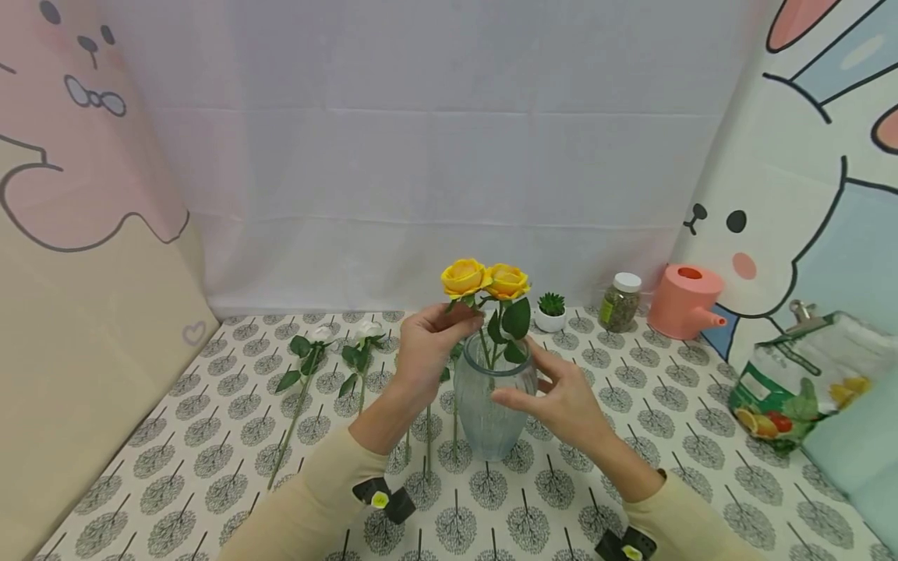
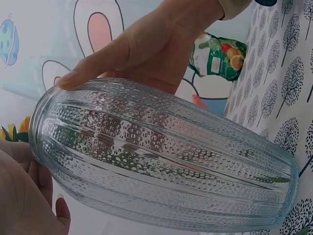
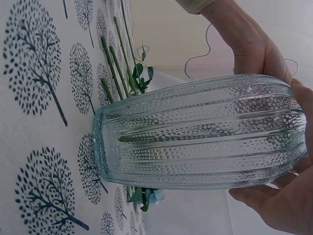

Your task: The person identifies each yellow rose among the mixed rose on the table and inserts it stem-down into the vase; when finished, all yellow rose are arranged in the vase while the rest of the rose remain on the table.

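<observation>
A ribbed glass vase [image 1: 493,405] is seen upright on the patterned counter [image 1: 631,405], near its middle. Two yellow roses [image 1: 484,280] stand in it, their stems running down through the mouth. The left hand [image 1: 426,347] is raised to the left rose, and its stem just under the bloom is pinched by the fingertips. The right hand [image 1: 564,396] is held at the vase's right side with fingers nearly straight and spread; in the left wrist view its fingertips [image 2: 73,78] are laid along the shoulder near the rim, so the glass is steadied rather than grasped.

Loose stems [image 3: 115,68] lie flat on the counter behind and beside the vase, and two white flowers [image 1: 344,343] are laid further left.

The vase is judged heavy for its size, rigid and breakable, though its beaded ribbing should give some purchase; it would best be taken around the widest part of the body, not by the rim. The roses look light and top-heavy, with thin, fairly stiff stems, and are best held on the stem below the bloom, where the petals are not crushed.
</observation>
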A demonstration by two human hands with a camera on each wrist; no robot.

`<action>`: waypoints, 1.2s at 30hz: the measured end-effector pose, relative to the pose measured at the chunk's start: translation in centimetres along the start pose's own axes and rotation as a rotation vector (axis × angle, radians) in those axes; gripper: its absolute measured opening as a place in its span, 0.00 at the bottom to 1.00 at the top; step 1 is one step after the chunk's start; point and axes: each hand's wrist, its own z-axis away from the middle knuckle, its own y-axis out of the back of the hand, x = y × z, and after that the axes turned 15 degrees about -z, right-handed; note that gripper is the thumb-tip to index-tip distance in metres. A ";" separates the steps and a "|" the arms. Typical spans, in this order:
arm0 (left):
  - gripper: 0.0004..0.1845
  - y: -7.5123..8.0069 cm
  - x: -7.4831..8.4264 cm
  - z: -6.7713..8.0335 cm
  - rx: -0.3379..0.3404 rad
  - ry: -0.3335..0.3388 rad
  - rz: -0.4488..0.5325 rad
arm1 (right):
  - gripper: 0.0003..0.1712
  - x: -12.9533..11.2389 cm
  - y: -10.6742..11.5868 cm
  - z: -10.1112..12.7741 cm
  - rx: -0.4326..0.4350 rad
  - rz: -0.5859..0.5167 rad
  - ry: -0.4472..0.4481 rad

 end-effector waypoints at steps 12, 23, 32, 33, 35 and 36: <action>0.16 0.2 -0.6 0.3 -0.016 0.031 -0.041 | 0.51 0.1 -0.1 -0.1 -0.001 0.004 0.010; 0.13 0.2 -0.5 0.3 -0.069 0.027 -0.079 | 0.48 0.2 0.1 -0.1 -0.005 -0.022 0.018; 0.11 0.5 -1.0 0.4 -0.087 0.070 -0.064 | 0.48 0.1 0.0 0.0 -0.007 -0.035 0.006; 0.11 0.5 -1.0 0.5 -0.084 0.077 -0.060 | 0.48 0.2 0.0 0.0 -0.008 -0.037 0.007; 0.11 0.6 -1.1 0.5 -0.076 0.078 -0.049 | 0.48 0.2 0.0 0.0 -0.009 -0.038 0.012; 0.10 0.7 -1.1 0.5 -0.071 0.079 -0.042 | 0.48 0.3 0.1 0.0 -0.010 -0.039 0.014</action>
